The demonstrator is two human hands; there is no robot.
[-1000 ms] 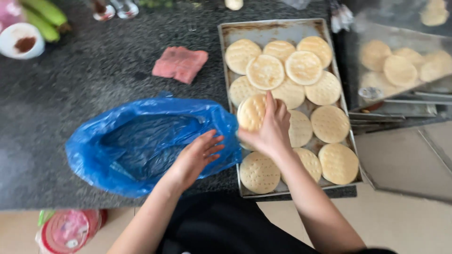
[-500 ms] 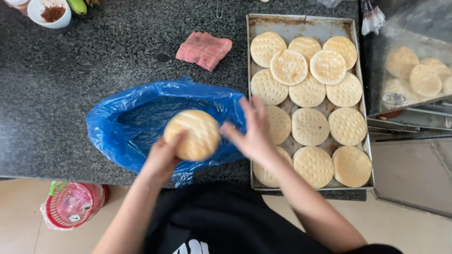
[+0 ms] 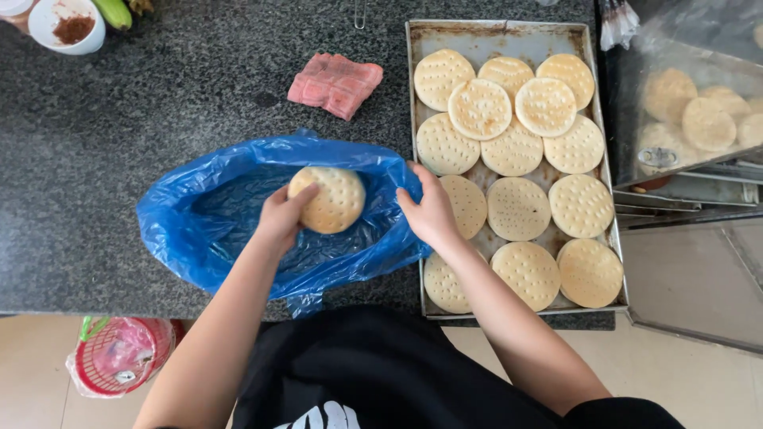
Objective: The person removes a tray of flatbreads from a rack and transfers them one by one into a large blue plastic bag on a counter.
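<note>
Nearest the camera, the person's dark apron fills the lower middle, and both bare forearms reach up from it over the edge of the dark speckled stone counter [image 3: 159,111]. The left hand [image 3: 280,218] grips a round flat bread [image 3: 327,199] by its left rim, fingers curled under and thumb on top; the disc has no long axis, and it is held nearly level with its pricked, pale golden face turned up toward the camera, above the mouth of the blue plastic bag [image 3: 199,230]. That bag lies crumpled on the counter with its long axis running left to right and its opening facing up and to the right. The right hand [image 3: 431,210] pinches the bag's right rim, fingers closed on the plastic, just beside the left edge of the metal baking tray [image 3: 497,33]. The tray stands with its long side running away from the person and carries many more round breads in overlapping rows. Beyond the bag lies a folded pink cloth [image 3: 335,83]. At the far left corner stands a white cup [image 3: 71,28] holding a reddish-brown powder.
</note>
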